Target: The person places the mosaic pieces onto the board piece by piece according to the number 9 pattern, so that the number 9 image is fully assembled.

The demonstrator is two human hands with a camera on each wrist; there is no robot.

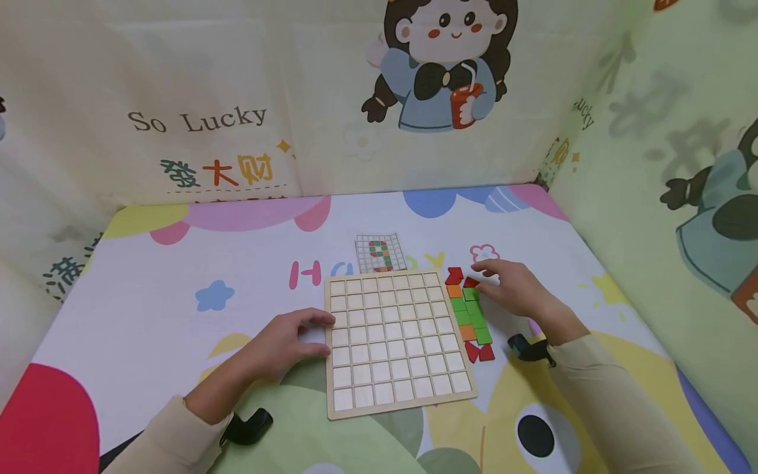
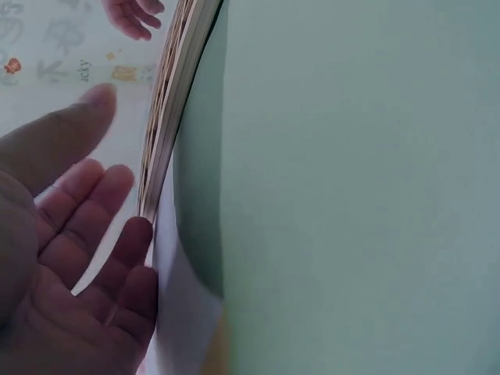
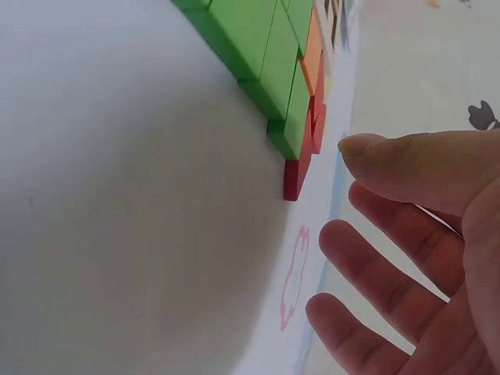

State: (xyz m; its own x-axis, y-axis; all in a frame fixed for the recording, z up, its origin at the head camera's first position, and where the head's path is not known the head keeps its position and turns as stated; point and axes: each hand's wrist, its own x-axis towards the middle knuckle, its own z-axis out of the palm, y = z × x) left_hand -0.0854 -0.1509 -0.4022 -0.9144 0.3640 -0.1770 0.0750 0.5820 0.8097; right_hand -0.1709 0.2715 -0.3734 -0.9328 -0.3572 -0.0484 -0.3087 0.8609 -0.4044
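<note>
A wooden grid board (image 1: 391, 342) with square cells lies in the middle of the table. My left hand (image 1: 290, 342) is at its left edge, fingertips and thumb right at the rim; in the left wrist view the fingers of this hand (image 2: 86, 234) are loosely bent beside the board's side (image 2: 164, 109). Along the board's right edge lie green tiles (image 1: 470, 309), orange tiles (image 1: 454, 291) and red pieces (image 1: 454, 275). Over their far end hovers my right hand (image 1: 512, 286), fingers relaxed and apart. The right wrist view shows nothing between its fingers, near a red piece (image 3: 297, 172).
Behind the board lies a paper card (image 1: 380, 253) with a coloured grid pattern, its near edge close to the board. A printed cloth (image 1: 260, 263) covers the table. Patterned curtains (image 1: 320, 99) stand at the back and sides. Each wrist carries a black device (image 1: 251, 426).
</note>
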